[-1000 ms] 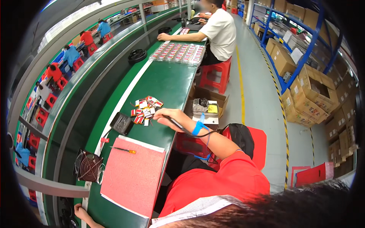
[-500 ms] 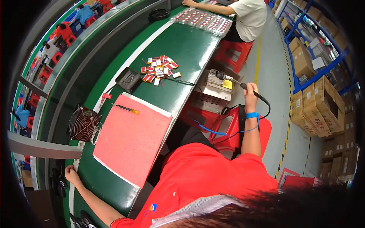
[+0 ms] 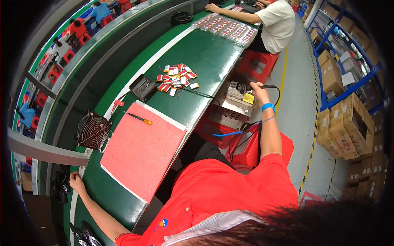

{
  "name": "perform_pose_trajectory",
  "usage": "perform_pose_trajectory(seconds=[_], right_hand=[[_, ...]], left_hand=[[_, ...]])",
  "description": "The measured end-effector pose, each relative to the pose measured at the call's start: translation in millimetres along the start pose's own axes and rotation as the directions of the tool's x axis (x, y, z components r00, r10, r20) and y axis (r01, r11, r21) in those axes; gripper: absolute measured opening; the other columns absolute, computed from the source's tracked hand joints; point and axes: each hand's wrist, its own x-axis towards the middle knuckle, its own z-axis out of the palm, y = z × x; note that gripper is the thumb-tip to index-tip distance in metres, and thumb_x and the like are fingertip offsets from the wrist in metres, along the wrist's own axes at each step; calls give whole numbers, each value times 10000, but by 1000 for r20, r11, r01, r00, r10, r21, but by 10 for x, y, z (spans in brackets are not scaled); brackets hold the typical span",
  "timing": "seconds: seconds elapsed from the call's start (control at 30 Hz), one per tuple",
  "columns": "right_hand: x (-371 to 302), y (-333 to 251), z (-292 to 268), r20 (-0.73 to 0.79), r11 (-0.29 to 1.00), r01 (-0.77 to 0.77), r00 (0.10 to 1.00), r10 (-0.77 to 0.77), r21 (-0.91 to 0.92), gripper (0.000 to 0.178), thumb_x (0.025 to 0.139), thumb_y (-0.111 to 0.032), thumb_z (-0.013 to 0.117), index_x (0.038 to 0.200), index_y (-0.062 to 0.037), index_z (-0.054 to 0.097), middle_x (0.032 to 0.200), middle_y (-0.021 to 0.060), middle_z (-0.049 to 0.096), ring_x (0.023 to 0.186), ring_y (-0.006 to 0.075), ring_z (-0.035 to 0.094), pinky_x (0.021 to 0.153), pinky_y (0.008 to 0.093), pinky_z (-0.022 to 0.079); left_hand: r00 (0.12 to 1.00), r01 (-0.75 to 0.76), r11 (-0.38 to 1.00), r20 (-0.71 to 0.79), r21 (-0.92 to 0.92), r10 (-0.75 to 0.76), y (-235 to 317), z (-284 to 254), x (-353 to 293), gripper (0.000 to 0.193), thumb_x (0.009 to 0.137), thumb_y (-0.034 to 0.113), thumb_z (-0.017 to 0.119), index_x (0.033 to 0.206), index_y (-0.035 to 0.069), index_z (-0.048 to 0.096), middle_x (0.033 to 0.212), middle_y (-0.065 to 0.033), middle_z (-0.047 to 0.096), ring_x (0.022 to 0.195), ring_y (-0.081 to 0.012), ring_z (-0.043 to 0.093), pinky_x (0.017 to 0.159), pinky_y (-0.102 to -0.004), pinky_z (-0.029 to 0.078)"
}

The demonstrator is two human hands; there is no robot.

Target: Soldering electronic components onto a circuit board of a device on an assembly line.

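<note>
My right hand (image 3: 259, 93) is closed round the handle of a soldering iron (image 3: 264, 86), held low over its stand. A yellow sponge (image 3: 248, 98) sits on that stand, on top of a perforated metal box (image 3: 230, 115) beside the bench. The iron's tip is hard to make out against the holder. Over at the left, my left hand (image 3: 77, 182) rests by the pale strip along the bench's far edge, fingers curled together; whatever they may hold is hidden. A red mat (image 3: 143, 151) lies before me, carrying a thin dark tool with an orange end (image 3: 138, 118).
Small silver-and-red pouch batteries (image 3: 176, 78) lie heaped beside a black tray (image 3: 143, 87). A fan (image 3: 93, 130) stands left of the mat. Red stools (image 3: 259, 149) flank the bench. Farther along, a co-worker (image 3: 277, 24) sits by packed clear trays (image 3: 225, 27).
My right hand has moved left and slightly up, bringing the soldering iron from beside the stand in over it. The left hand stays by the bench edge. The view has shifted slightly.
</note>
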Motion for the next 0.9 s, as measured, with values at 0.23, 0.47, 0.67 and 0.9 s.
perform_pose_trajectory(seconds=[0.23, 0.47, 0.67, 0.9], right_hand=[[172, 377, 19, 94, 928, -218, 976, 199, 302, 264, 824, -251, 716, 702, -230, 483, 527, -75, 356, 453, 58, 349, 422, 224, 197], [2, 391, 94, 193, 944, -108, 980, 49, 311, 164, 851, -274, 700, 841, -150, 592, 660, -75, 470, 543, 20, 404, 454, 188, 286], [-356, 199, -10, 293, 977, -168, 935, 200, -128, 320, 874, -338, 660, 1026, -65, 587, 825, -1, 602, 702, 46, 518, 591, 184, 404], [-936, -60, -683, 571, 915, -41, 770, 285, -402, 255, 911, -264, 616, 1092, -86, 586, 881, 3, 635, 778, 61, 565, 661, 201, 445]], left_hand=[[999, 32, 998, 6, 55, -33, 184, 11, -41, 152, 781, 16, 496, 844, 5, 633, 757, -92, 643, 706, -196, 595, 696, -327, 473], [997, -49, 998, 60, 41, 46, -108, -98, 61, 165, 783, 32, 502, 866, 2, 641, 804, -83, 658, 737, -198, 598, 726, -316, 469], [990, -27, 1000, 136, -11, 28, -255, -93, 193, 175, 825, 51, 496, 899, -13, 641, 872, -66, 659, 805, -177, 591, 790, -300, 456], [990, -43, 999, 139, 27, 39, -401, -259, 192, 182, 835, 78, 497, 913, -7, 637, 881, -72, 661, 824, -189, 597, 800, -302, 455]])
